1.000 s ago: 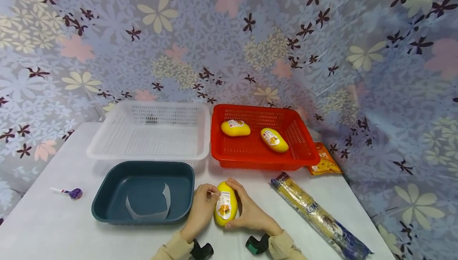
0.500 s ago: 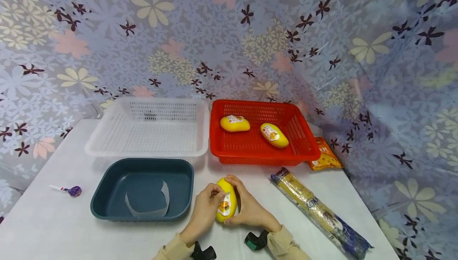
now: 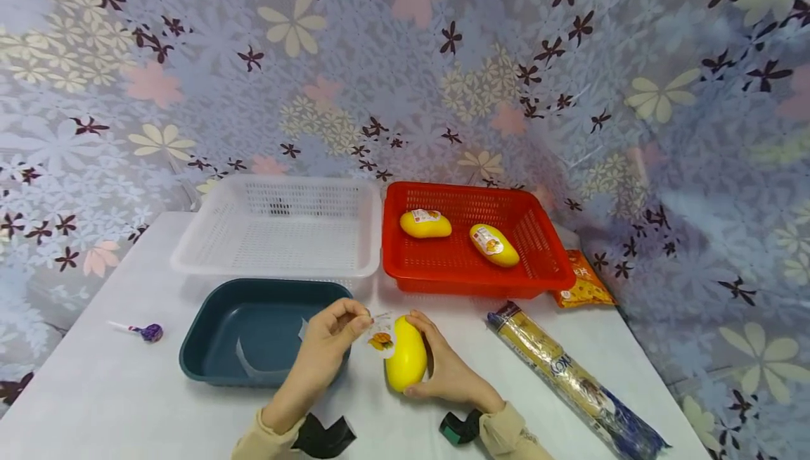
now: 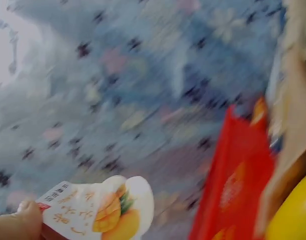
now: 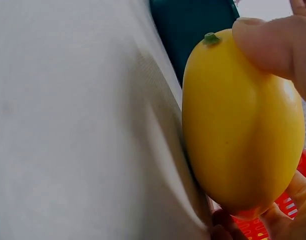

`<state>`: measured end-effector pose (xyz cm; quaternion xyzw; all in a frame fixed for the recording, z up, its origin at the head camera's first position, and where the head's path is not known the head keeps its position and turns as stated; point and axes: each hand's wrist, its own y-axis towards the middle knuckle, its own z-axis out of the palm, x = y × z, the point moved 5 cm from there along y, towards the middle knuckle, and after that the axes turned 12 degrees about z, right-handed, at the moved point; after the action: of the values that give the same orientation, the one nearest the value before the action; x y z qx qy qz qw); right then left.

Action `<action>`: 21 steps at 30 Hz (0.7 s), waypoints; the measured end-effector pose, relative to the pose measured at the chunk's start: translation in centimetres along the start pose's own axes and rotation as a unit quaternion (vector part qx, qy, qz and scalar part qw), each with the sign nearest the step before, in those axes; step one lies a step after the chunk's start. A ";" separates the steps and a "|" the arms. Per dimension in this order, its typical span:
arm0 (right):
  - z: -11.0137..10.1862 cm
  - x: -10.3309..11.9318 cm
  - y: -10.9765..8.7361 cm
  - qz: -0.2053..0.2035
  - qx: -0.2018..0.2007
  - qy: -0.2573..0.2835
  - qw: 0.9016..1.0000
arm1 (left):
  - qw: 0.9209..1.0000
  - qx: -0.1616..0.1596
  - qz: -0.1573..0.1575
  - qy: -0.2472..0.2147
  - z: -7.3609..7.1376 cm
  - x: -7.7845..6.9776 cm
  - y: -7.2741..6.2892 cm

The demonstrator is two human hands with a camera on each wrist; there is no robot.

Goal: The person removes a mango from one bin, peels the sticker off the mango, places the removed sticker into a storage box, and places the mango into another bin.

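Observation:
My left hand pinches a white label sticker by one edge, just left of a yellow mango. The left wrist view shows the sticker with its mango picture and lettering, held at the fingertips. Around the mango's right side, my right hand grips it between thumb and fingers at the table. Up close in the right wrist view, the mango has a small green stem end and a smooth surface with no label on the side that shows.
A dark teal tray with a curved pale strip stands left. Behind are a white basket and a red basket holding two labelled mangoes. A lollipop, a long noodle-like pack and an orange snack bag lie around.
The sticker has come off the mango and moved left and up with my left hand, toward the teal tray's edge. My right hand still holds the mango in about the same place.

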<state>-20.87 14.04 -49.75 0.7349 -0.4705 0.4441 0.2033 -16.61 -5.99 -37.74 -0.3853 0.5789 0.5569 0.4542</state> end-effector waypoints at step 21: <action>-0.2 1.3 -0.1 0.044 0.047 0.032 0.997 | 0.989 -0.150 -0.010 0.007 -11.3 -1.9 0.5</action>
<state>-20.66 13.62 -48.54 0.7077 -0.4741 0.4975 0.1640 -17.65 -17.26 -36.16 -0.4586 0.4882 0.6302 0.3926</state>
